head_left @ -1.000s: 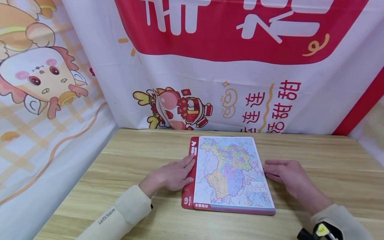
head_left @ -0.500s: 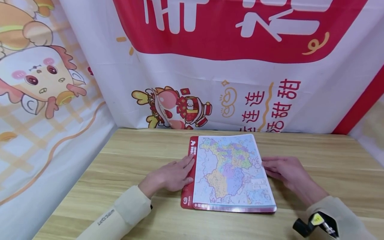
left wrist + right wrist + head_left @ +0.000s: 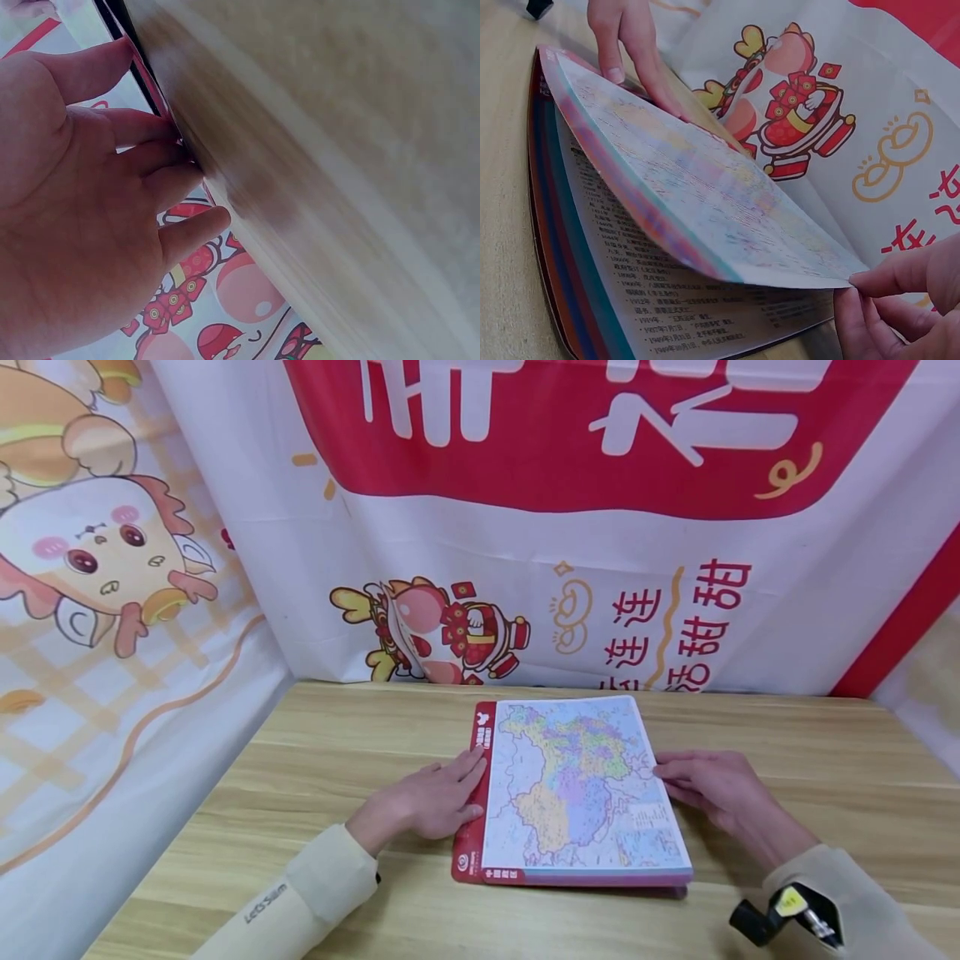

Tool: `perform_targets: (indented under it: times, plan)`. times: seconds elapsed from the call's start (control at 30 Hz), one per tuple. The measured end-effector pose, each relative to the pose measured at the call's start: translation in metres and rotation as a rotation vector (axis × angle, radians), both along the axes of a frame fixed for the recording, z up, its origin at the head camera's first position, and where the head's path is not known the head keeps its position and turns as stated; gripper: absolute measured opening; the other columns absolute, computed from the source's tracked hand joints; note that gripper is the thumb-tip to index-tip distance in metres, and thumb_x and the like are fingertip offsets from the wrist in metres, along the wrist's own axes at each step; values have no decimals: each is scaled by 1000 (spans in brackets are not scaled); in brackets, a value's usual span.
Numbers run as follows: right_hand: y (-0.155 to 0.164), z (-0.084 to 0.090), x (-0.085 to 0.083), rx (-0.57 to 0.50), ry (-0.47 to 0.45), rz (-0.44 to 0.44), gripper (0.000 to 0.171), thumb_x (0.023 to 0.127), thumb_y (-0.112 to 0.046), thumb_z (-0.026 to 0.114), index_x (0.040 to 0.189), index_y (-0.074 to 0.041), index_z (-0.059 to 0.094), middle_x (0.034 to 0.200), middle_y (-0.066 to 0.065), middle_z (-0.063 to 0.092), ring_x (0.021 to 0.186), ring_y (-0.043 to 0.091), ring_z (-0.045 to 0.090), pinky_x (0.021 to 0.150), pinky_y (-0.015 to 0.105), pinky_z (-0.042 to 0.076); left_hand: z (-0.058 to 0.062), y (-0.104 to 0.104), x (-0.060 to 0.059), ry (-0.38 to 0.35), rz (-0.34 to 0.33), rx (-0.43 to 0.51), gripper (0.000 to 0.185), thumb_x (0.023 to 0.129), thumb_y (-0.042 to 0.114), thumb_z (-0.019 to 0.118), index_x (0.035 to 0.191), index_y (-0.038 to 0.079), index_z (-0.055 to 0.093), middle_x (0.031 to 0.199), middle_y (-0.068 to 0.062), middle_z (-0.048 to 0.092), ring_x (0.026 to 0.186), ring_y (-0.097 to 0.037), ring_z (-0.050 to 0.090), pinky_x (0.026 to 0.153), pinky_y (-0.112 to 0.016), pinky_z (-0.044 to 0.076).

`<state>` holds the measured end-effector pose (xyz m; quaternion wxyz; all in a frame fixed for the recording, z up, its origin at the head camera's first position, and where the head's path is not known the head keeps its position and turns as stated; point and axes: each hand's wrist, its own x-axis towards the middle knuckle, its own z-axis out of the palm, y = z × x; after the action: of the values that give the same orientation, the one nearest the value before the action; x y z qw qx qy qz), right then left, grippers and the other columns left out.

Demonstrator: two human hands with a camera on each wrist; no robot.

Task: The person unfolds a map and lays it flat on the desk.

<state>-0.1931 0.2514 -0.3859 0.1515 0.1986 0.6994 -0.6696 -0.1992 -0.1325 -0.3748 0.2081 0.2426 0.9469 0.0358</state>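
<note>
While my left hand [image 3: 438, 797] lies flat with its fingers spread on the red spine edge of the map book [image 3: 573, 789], I have my right hand [image 3: 705, 785] at the opposite, right-hand edge, pinching the top map page [image 3: 705, 187] between thumb and fingertips [image 3: 877, 281]. The book sits near the middle of the surface [image 3: 225, 827], closer to the far edge under the printed backdrop [image 3: 525, 527]. Compared with a second ago, when the cover lay flush and my right hand rested just beside it, the right edge is now raised off the pages below; the right wrist view shows the sheet arched up with printed text exposed underneath. I judge the page is separated cleanly, a single leaf and not a clump, so the opening has begun. My left hand has not shifted, which keeps the spine pinned and stops the book sliding as the leaf rises.
</note>
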Motion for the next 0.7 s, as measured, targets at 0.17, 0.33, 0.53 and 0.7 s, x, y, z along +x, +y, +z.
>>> perform_targets:
  times: [0.17,0.33,0.53,0.7]
  plan:
    - [3,5,4,11,39,2,66,98,-10,77,154,6,46,93,-7,80,86,6,77,81,27,66,-2,-2,-2,15,-17,-18,79,108,45,56,171,15,20,181,-3,14,169,-22,13,134,-54,25]
    - [16,12,9,2,95,6,61,97,-10,78,151,5,52,94,-10,80,88,3,76,83,26,65,-3,-4,-2,32,-28,-26,77,109,46,55,171,14,21,181,-3,15,168,-23,15,134,-55,26]
    - [39,20,12,-62,143,-16,17,96,-8,78,96,-24,85,91,-15,80,86,2,75,80,26,66,-1,-9,0,31,-17,-33,78,109,47,54,171,14,21,181,-4,16,168,-24,16,133,-55,26]
    - [58,25,16,-79,146,-30,24,97,-11,78,84,-32,83,88,-17,79,82,1,73,76,24,65,0,-18,0,14,6,-33,80,107,46,58,171,14,22,180,-5,18,168,-25,17,133,-58,27]
